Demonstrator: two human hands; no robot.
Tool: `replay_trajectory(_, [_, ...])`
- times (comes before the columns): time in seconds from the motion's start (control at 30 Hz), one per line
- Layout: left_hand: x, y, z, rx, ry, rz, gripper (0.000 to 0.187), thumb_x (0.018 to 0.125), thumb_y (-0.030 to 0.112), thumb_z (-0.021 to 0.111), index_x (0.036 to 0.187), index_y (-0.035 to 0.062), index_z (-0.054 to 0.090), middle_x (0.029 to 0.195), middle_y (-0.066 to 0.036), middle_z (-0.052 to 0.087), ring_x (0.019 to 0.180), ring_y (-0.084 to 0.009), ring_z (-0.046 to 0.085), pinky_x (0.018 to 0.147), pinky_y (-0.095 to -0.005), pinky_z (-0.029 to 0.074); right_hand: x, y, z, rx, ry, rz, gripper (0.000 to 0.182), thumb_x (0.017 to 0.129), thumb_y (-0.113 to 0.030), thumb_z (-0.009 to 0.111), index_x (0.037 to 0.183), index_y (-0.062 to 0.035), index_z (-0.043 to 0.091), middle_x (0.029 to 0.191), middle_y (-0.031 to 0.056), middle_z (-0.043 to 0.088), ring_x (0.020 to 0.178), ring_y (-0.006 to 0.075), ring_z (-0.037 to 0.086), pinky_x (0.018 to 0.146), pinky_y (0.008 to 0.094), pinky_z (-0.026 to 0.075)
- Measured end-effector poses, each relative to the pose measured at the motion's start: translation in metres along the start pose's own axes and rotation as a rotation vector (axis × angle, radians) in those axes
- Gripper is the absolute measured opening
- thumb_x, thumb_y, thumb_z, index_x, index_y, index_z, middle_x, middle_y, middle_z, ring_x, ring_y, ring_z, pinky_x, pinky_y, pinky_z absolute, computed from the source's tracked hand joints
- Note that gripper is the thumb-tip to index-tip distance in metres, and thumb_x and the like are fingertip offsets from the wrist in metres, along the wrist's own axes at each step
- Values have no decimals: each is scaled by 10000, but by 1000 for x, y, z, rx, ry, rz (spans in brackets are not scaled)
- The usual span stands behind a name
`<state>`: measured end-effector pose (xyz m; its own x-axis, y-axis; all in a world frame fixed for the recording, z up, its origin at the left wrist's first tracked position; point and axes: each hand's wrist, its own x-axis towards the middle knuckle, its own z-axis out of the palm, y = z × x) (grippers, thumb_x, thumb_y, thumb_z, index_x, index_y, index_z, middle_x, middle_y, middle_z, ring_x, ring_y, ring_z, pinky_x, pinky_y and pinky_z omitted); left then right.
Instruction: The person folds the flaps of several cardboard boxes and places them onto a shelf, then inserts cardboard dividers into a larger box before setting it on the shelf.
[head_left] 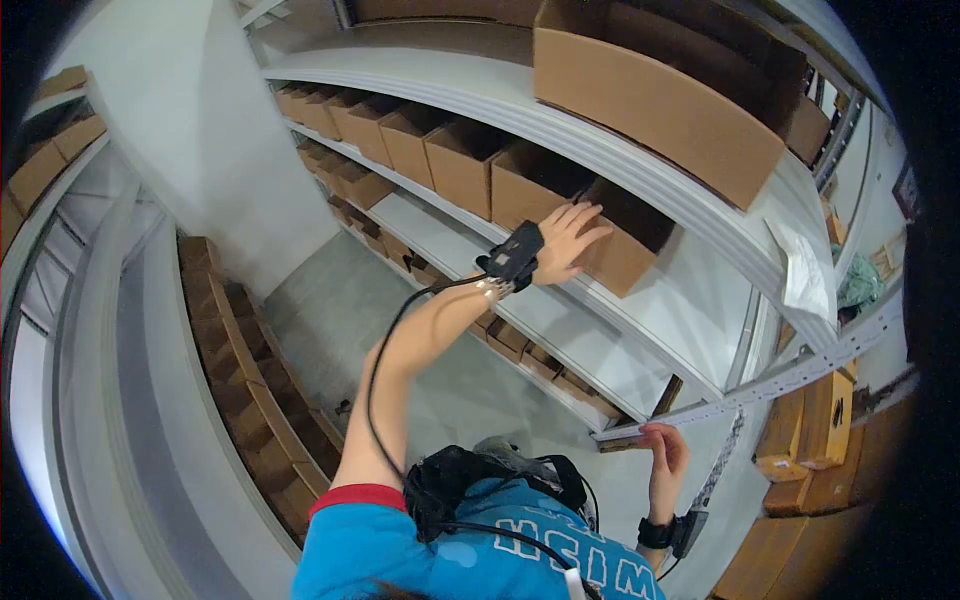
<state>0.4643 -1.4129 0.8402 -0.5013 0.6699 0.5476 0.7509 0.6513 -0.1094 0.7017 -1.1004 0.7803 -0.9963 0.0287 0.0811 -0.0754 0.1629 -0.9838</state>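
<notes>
My left hand (570,242) reaches across to the middle shelf, its fingers stretched out and spread. It overlaps the front of an open cardboard bin (622,262), the last one in a row, with fingertips right at the rim. A second cardboard bin (520,190) stands beside it. My right hand (664,462) is lower down, close to the perforated metal shelf upright (730,398), with fingers loosely bent and nothing showing in them. Both wrists wear a black strapped device, and a cable runs along my left arm.
A large open cardboard box (650,115) sits on the upper shelf (440,85), near a white sheet (803,270). Another shelf of cardboard bins (240,350) lines the left side. Stacked brown cartons (800,430) stand at right. Grey floor (320,300) runs between the shelves.
</notes>
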Motion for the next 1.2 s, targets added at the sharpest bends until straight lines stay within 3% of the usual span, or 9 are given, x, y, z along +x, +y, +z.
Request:
replay_trajectory(0.07, [-2, -11, 7, 115, 67, -37, 612, 724, 190, 700, 1256, 94, 412, 1274, -232, 392, 1238, -388, 372, 1027, -474, 326, -1, 0, 0, -26, 16, 8, 195, 940, -157, 533, 912, 12, 627, 854, 65, 644, 767, 133, 582, 729, 269, 451])
replay_trajectory(0.2, [8, -28, 32, -69, 224, -170, 656, 651, 171, 734, 1235, 119, 440, 1238, -225, 423, 1161, -375, 424, 998, -525, 312, -8, -3, 4, 38, 74, -16, 195, 944, -173, 535, 920, 0, 622, 876, 78, 643, 778, 144, 585, 728, 274, 454])
replay_trajectory(0.33, [8, -26, 25, 231, 139, -340, 510, 758, 216, 664, 1215, 131, 454, 1160, -216, 488, 1103, -351, 476, 973, -500, 320, -16, 0, 0, 8, 71, 32, 204, 947, -182, 535, 928, 2, 622, 903, 88, 644, 788, 151, 588, 728, 278, 462])
replay_trajectory(0.43, [9, -33, 24, 136, -106, -361, 443, 786, 257, 634, 1185, 127, 490, 1051, -172, 554, 1013, -320, 522, 912, -468, 350, -20, 4, -2, 25, 70, 40, 214, 948, -187, 535, 930, 8, 621, 921, 93, 644, 791, 156, 591, 730, 278, 465])
replay_trajectory(0.47, [8, -35, 27, 184, -55, -336, 380, 811, 277, 605, 1147, 121, 517, 965, -130, 590, 949, -296, 547, 865, -434, 363, -21, 5, -3, 35, 67, 39, 213, 949, -185, 535, 932, 9, 622, 924, 94, 644, 792, 157, 591, 732, 278, 466])
replay_trajectory(0.77, [1, -35, 30, 173, -36, -319, 333, 828, 250, 582, 1129, 121, 525, 975, -117, 598, 956, -282, 560, 856, -430, 372, -23, 6, 6, 40, 14, 30, 191, 948, -156, 528, 941, 8, 626, 938, 86, 641, 811, 159, 593, 743, 277, 470])
replay_trajectory(0.97, [-15, -17, 5, 110, -122, -259, 491, 831, 392, 625, 1176, 54, 534, 1076, -132, 590, 1026, -286, 544, 856, -417, 361, -24, 2, 0, 16, 20, 49, 181, 943, -134, 535, 955, 18, 633, 944, 80, 643, 818, 150, 588, 750, 276, 469])
replay_trajectory(1.0, [-22, -18, 8, 81, -24, -200, 468, 819, 387, 642, 1138, 60, 540, 1024, -121, 587, 1009, -290, 540, 839, -401, 362, -24, 1, 0, 10, 32, 53, 178, 941, -130, 533, 956, 16, 634, 939, 76, 646, 812, 147, 590, 752, 273, 466])
replay_trajectory(1.2, [-36, 17, -33, 5, -126, -257, 449, 774, 419, 697, 982, 63, 519, 869, -100, 520, 871, -278, 520, 763, -381, 358, -25, -5, 6, -2, 50, 48, 170, 928, -119, 535, 946, 7, 647, 900, 62, 670, 769, 130, 603, 739, 260, 467])
